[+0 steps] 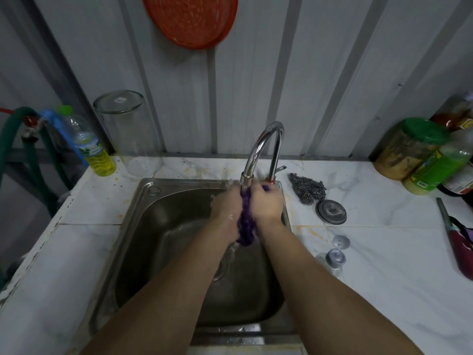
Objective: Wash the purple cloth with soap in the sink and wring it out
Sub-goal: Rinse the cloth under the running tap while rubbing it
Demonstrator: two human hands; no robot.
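Purple cloth (pixel 246 226) hangs bunched between both hands over the steel sink (pixel 163 226), right under the spout of the tap (pixel 261 149). The left hand (pixel 226 206) and right hand (pixel 267 203) are each clenched on the cloth, pressed close together, with its lower end dangling below them above the drain. Both hands look wet (a little foam shows on the left one). On the white table (pixel 384 252) to the right lie a steel scourer (pixel 307 188), a round metal lid (pixel 331 211) and two small metal cups (pixel 337 249). At the back left stand a bottle (pixel 94 149) of yellow liquid and an upturned glass jar (pixel 128 134); green-lidded jars (pixel 419 149) stand far right.
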